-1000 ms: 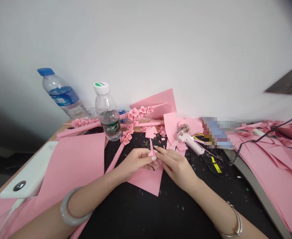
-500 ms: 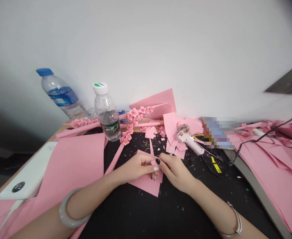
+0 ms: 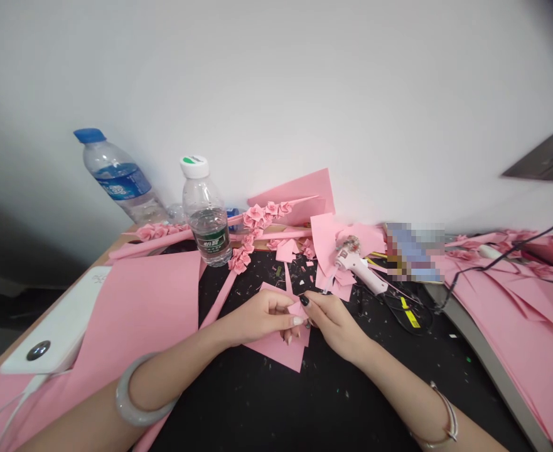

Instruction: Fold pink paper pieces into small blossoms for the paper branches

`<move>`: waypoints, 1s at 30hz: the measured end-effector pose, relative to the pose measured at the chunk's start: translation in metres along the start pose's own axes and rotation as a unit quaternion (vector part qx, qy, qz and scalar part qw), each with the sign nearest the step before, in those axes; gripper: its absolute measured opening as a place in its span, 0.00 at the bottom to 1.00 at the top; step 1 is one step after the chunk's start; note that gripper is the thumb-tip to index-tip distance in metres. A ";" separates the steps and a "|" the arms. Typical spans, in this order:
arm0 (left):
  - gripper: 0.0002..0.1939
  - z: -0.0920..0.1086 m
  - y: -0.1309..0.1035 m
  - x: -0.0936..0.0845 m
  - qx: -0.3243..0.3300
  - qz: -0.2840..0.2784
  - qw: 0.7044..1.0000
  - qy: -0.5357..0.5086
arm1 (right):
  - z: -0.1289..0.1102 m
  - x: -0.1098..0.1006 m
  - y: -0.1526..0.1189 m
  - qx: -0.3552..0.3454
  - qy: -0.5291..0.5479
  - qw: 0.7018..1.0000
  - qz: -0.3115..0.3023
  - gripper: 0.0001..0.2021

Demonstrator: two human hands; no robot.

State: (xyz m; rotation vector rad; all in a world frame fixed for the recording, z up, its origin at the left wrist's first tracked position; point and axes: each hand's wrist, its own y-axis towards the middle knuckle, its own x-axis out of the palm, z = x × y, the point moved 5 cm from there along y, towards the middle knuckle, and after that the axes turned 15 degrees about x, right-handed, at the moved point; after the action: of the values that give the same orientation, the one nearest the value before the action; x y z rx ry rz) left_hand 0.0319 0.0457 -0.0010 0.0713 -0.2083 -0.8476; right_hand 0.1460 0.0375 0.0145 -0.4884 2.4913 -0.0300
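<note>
Between both hands is a small piece of pink paper [image 3: 297, 309], partly covered by fingers. My left hand [image 3: 265, 317] pinches it with thumb and fingertips. My right hand [image 3: 333, 320] is closed at the paper's right edge, its dark-nailed thumb pressed there. Under the hands lie flat pink paper sheets [image 3: 280, 358] on the black mat [image 3: 267, 408]. Just beyond stands out a small cut pink paper shape [image 3: 285, 251]. To the right of it a pale pink glue gun [image 3: 363, 273] rests on pink paper scraps.
Two water bottles, one blue-capped [image 3: 120, 179] and one white-capped [image 3: 208, 226], stand at the back left. Pink paper flower stems [image 3: 241, 257] lie behind the hands. A white power bank [image 3: 64, 320] sits left on a large pink sheet [image 3: 149, 301]. More pink sheets [image 3: 502, 320] and a black cable [image 3: 474, 267] are right.
My right thumb has shifted slightly to the right, and more of the small pink paper shows between the hands. The view has moved a little.
</note>
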 end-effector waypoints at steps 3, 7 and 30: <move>0.09 -0.003 -0.001 0.001 -0.014 0.004 1.000 0.017 | 0.001 -0.001 0.001 -0.002 -0.016 1.000 0.011 0.16; 0.07 -0.002 0.001 -0.004 0.006 0.057 0.998 0.027 | 0.004 -0.007 0.000 0.005 -0.023 0.997 0.075 0.16; 0.10 -0.003 0.004 -0.021 0.101 0.161 0.978 0.088 | 0.007 -0.012 0.000 -0.078 -0.102 0.980 0.149 0.16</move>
State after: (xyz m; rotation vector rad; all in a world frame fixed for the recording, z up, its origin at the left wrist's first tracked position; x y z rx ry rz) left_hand 0.0223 0.0637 -0.0063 0.2943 -0.1336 -0.4915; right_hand 0.1592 0.0424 0.0151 -0.1647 2.3470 0.3205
